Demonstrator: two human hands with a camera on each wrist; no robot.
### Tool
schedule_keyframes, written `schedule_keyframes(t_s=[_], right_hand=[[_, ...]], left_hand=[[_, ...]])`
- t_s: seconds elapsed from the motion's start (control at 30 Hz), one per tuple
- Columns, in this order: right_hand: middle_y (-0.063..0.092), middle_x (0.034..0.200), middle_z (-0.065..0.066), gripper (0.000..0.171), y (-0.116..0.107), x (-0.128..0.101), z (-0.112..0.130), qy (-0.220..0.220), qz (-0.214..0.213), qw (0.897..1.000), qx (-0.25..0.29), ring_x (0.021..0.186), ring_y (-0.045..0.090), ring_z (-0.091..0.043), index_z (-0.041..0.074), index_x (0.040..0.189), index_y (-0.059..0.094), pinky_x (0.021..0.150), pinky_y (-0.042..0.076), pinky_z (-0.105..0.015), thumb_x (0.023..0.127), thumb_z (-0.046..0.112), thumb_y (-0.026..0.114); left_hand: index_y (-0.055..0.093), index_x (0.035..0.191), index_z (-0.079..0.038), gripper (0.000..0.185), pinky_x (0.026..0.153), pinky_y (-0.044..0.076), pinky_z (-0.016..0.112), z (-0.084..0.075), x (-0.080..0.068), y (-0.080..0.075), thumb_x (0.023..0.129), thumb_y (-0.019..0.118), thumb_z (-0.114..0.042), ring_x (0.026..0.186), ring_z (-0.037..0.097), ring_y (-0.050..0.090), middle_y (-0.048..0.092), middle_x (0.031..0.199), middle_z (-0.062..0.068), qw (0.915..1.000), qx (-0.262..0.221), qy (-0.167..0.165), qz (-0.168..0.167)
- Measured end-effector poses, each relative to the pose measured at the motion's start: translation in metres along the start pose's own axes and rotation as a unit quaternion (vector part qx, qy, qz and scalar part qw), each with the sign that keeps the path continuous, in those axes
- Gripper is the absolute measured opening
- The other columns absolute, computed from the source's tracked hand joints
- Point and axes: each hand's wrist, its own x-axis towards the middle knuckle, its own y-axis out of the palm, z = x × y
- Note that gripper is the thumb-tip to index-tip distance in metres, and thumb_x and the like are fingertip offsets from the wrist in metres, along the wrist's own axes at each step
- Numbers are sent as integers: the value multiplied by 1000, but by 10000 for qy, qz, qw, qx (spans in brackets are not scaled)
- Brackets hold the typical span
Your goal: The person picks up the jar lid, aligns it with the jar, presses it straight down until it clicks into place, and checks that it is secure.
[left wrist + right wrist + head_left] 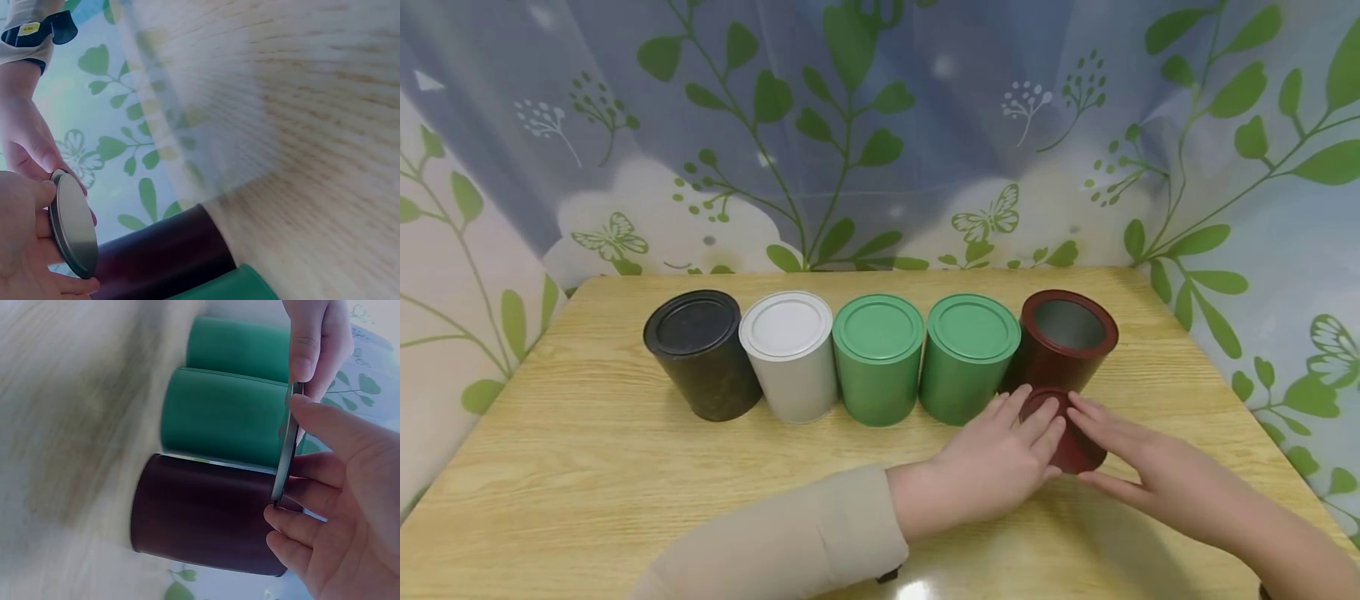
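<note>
Both grasping lid (pixel 1070 433): left hand (pixel 1000 462) and right hand (pixel 1138 462) pinching its edge between them. Just beyond fingertips, open maroon tin (pixel 1063 346); green tins (pixel 970 358) leftward.

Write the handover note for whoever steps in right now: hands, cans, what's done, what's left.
Left hand: grip on the dark red lid, fingers on its left edge.
Right hand: fingers on the lid's right edge.
Lid: held on edge, in front of the dark red can.
Done: dark red can open at the right end of the row on the table.
Left: black can, white can and two green cans have lids on.
</note>
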Motion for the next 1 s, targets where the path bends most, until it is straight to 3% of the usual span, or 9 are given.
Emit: schedule_keyframes(t_s=[0.2,0.43,0.57,0.73,0.8,0.97,1.0], right_hand=[[42,142,-12,71,-9,-2,0,-65,-196,9997,-146,115,52,-30,14,141,44,79,50,-43,79,33,73],[42,143,-8,69,-16,-1,1,10,-278,9990,-353,121,47,-19,16,140,45,83,47,-39,80,36,72],[39,144,-6,70,-17,-1,1,89,-249,9991,-342,121,48,-21,19,142,42,83,46,-41,81,37,71],[37,146,-4,73,-19,1,-2,107,-334,9989,-297,125,43,-16,22,144,39,93,36,-15,80,35,72],[36,146,-4,73,-21,2,-3,136,-329,9990,-276,125,42,-16,21,144,39,93,36,-14,80,34,72],[34,147,-7,72,-24,4,-5,264,-166,9994,-168,119,50,-32,18,144,37,81,47,-44,82,34,70],[34,147,-8,72,-25,5,-6,267,-163,9994,-166,117,51,-34,17,145,37,80,47,-45,83,34,70]], left_hand=[[52,133,-10,49,101,37,38,5,0,-7,99,39,-42,125,32,43,50,136,7,9984,-7,33,-558],[53,132,-10,48,101,38,38,7,3,-12,99,38,-42,124,32,44,51,135,6,9975,-32,-19,-710],[53,132,-9,48,101,38,38,8,5,-15,100,39,-41,123,33,45,52,134,7,9967,-39,2,-805],[52,133,-9,48,101,37,37,11,9,-19,100,37,-41,124,33,44,51,134,6,9968,-44,-13,-798],[50,135,-9,49,102,37,37,13,12,-21,100,36,-41,125,33,43,50,136,6,9974,-91,-40,-711],[46,138,-9,51,102,36,37,16,17,-25,100,36,-42,126,32,42,47,138,5,9982,-136,-89,-580],[46,138,-9,51,102,36,37,16,19,-26,100,36,-42,126,32,42,47,138,5,9982,-129,-94,-578]])
